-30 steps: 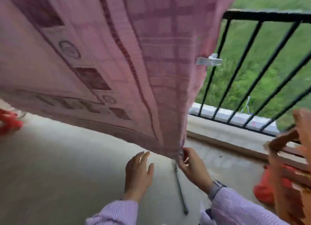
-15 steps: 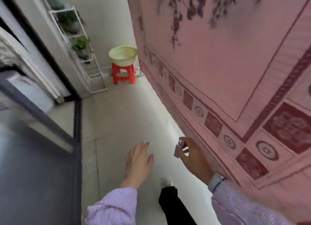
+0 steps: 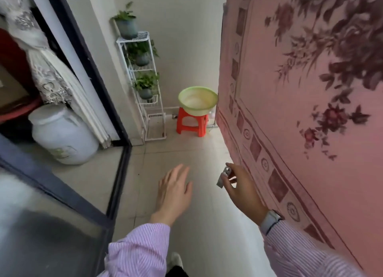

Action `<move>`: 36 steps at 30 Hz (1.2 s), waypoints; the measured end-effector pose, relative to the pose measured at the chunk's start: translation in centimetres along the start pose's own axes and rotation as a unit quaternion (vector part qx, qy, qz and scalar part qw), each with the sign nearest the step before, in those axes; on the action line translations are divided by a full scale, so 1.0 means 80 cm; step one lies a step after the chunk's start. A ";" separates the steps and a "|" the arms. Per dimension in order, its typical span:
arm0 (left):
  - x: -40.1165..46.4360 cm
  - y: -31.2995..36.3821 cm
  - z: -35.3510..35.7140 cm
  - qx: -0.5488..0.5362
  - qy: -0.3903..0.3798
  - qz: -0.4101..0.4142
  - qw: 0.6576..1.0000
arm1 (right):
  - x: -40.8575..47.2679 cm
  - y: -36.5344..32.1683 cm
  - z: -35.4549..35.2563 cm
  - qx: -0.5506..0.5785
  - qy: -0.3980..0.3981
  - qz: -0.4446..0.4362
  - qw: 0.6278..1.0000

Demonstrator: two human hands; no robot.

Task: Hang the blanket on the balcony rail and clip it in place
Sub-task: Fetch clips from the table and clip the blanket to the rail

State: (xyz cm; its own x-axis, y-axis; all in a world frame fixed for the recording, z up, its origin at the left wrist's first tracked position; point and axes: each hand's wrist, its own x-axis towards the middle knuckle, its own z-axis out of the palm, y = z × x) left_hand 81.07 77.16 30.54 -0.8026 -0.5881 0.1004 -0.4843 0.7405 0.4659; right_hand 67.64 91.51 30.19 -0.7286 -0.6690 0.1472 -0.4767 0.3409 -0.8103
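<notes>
Fingers, right: thumb and fingertips [image 3: 230, 166] curl round a small grey clip [image 3: 222, 178] and pinch it, the clip standing roughly upright in front of the palm.
Fingers, left: straight and close together, palm down, holding nothing.
Right hand [image 3: 243, 192]: raised just beside the lower border of the blanket, apart from the cloth; a pale watch [image 3: 269, 221] sits on the wrist above a lilac striped sleeve [image 3: 300, 254].
Left hand [image 3: 174, 191]: hovers over the floor, left of the clip and near it, clear of the blanket.
Blanket [image 3: 300, 110]: pink, with dark red flowers and a border of squares and rings; it hangs as a flat sheet down the whole right side, its lower edge slanting toward the near right corner. What it hangs from is out of view.
Floor [image 3: 165, 152]: pale tiles; a white shoe [image 3: 176, 260] shows at the bottom edge.
Door frame [image 3: 87, 69]: dark sliding frame on the left, a large white jar [image 3: 62, 135] behind the glass.
Stool [image 3: 192, 123]: orange, at the far wall, just beside the blanket's far edge, carrying a green basin [image 3: 198, 100].
Plant rack [image 3: 145, 85]: white wire shelves left of the stool, with potted green plants on several tiers.
</notes>
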 end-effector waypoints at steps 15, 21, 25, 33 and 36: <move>0.570 -0.184 -0.033 -0.060 -0.022 0.040 0.997 | 0.548 -0.016 0.097 -0.047 0.046 0.023 0.998; 0.808 -0.183 0.035 -0.104 -0.063 0.051 0.991 | 0.770 0.067 0.096 -0.082 0.116 0.028 0.989; 0.987 -0.170 0.078 -0.119 -0.107 0.041 0.986 | 0.931 0.123 0.080 -0.090 0.144 0.053 0.984; 1.246 -0.122 0.117 -0.200 -0.138 0.086 0.966 | 1.150 0.169 0.043 -0.146 0.164 0.103 0.970; 1.330 -0.096 0.149 -0.251 -0.164 0.111 0.947 | 1.197 0.187 0.041 -0.170 0.182 0.129 0.960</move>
State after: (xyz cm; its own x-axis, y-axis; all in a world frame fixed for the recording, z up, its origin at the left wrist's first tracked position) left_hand -4.77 12.73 27.18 -0.9704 -0.2416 0.0047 -0.1296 0.5370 0.8336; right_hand -7.66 30.40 30.31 -0.9382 -0.2786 0.2055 -0.3448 0.7008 -0.6245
